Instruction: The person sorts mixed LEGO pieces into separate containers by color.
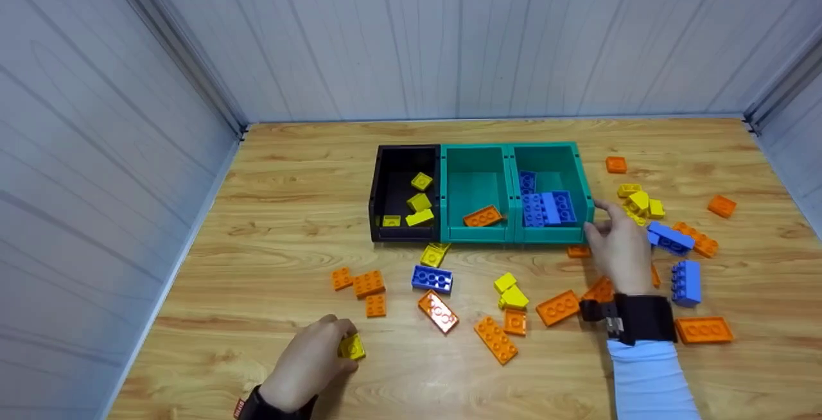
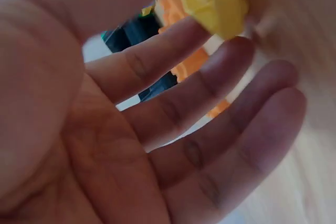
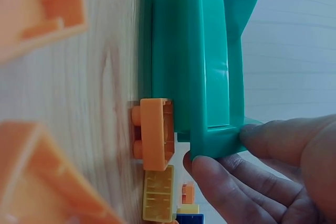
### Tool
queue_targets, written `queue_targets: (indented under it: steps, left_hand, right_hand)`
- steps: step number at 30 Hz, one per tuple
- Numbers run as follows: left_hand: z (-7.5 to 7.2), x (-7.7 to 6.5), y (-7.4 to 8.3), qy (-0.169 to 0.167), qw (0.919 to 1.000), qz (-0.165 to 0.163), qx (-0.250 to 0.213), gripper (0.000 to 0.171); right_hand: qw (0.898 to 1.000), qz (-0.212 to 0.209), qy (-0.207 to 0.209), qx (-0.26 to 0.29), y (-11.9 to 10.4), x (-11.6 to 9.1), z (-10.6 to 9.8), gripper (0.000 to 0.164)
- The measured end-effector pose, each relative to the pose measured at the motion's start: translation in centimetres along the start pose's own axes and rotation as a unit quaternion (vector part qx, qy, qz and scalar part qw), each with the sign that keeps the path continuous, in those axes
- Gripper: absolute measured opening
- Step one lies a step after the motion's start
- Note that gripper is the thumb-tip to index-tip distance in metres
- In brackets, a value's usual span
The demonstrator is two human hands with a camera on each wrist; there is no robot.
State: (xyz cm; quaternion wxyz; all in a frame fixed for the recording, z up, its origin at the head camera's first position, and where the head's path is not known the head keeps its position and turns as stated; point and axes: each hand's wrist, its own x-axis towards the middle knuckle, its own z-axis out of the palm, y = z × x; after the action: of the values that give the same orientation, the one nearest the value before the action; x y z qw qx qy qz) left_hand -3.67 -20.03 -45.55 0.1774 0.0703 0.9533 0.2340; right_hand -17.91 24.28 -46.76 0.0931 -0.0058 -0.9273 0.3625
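Observation:
At the front left, my left hand (image 1: 313,357) pinches a small yellow toy building brick (image 1: 352,347) between thumb and forefinger. Seen from the left wrist, that yellow brick (image 2: 214,3) is at the top, and the other fingers (image 2: 236,145) are loosely extended. My right hand (image 1: 621,250) grips the front right corner of the right-hand green bin (image 1: 553,235), thumb on one side and fingers on the other, as the right wrist view shows. Blue bricks (image 1: 546,208) lie in this bin. An orange brick (image 3: 153,135) sits right by its front wall.
Joined to it are a middle green bin (image 1: 475,235) with an orange brick (image 1: 483,216) and a black bin (image 1: 406,234) with several yellow bricks. Loose orange, yellow and blue bricks lie in front and to the right. Walls stand behind and at both sides.

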Motion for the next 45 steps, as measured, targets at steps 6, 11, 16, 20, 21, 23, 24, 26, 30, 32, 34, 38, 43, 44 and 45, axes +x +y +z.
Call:
queue_targets:
  steps: [6, 11, 16, 20, 21, 23, 24, 26, 30, 32, 34, 38, 43, 44, 45]
  left_hand:
    - [0.1, 0.4, 0.3, 0.008, 0.9999, 0.013, -0.005, 0.033]
    - [-0.1, 0.9, 0.7, 0.0, 0.9999, 0.011, 0.002, 0.032]
    - [-0.6, 1.3, 1.3, 0.004, 0.9999, 0.005, 0.015, 0.035]
    - [-1.3, 1.8, 1.8, 0.036, 0.9987, 0.021, 0.028, 0.036]
    - [-1.5, 1.9, 1.9, 0.05, 0.9979, 0.028, 0.031, 0.036]
    - [-1.9, 2.4, 2.2, 0.076, 0.9959, 0.038, 0.032, 0.037]
    - [-2.2, 2.7, 2.3, 0.088, 0.9948, 0.042, 0.03, 0.038]
    - [-2.8, 3.6, 2.6, 0.114, 0.9921, 0.046, 0.024, 0.04]
    - [-4.1, 5.8, 3.3, 0.154, 0.9862, 0.059, 0.018, 0.043]
    - [-4.6, 7.3, 3.6, 0.167, 0.9836, 0.064, 0.023, 0.043]
    - [-5.0, 8.9, 3.8, 0.173, 0.9826, 0.06, 0.03, 0.043]
    - [-5.7, 11.7, 4.0, 0.183, 0.9805, 0.049, 0.052, 0.043]
    - [-6.3, 14.5, 4.4, 0.213, 0.9689, 0.076, 0.1, 0.041]
    - [-6.3, 15.0, 4.5, 0.22, 0.9656, 0.085, 0.109, 0.04]
    - [-6.4, 15.4, 4.6, 0.227, 0.9623, 0.091, 0.119, 0.039]
  right_hand:
    - [1.0, 0.002, 0.001, 0.0, 0.1, 0.1, 0.0, 0.044]
    - [1.0, 0.004, -0.003, 0.003, 0.1, 0.1, 0.0, 0.045]
    - [1.0, 0.007, -0.011, 0.003, 0.1, 0.0, -0.1, 0.045]
    - [1.0, 0.012, -0.019, 0.002, 0.1, 0.0, -0.2, 0.046]
    - [1.0, 0.013, -0.019, 0.001, 0.1, 0.0, -0.2, 0.046]
    - [1.0, 0.016, -0.02, 0.0, 0.1, 0.0, -0.2, 0.046]
    - [1.0, 0.016, -0.019, 0.0, 0.1, 0.0, -0.2, 0.046]
    - [1.0, 0.012, -0.014, 0.0, 0.1, 0.0, -0.2, 0.045]
    - [1.0, 0.001, -0.011, 0.0, 0.2, 0.0, -0.1, 0.045]
    - [1.0, -0.001, -0.012, 0.0, 0.2, 0.0, -0.1, 0.044]
    - [1.0, 0.002, -0.014, 0.003, 0.2, 0.0, -0.1, 0.045]
    - [1.0, 0.007, -0.021, 0.01, 0.1, 0.1, -0.1, 0.046]
    - [1.0, 0.011, -0.024, 0.014, 0.0, 0.2, -0.2, 0.047]
    - [1.0, 0.011, -0.023, 0.014, 0.1, 0.2, -0.2, 0.046]
    - [1.0, 0.012, -0.021, 0.013, 0.1, 0.2, -0.2, 0.046]
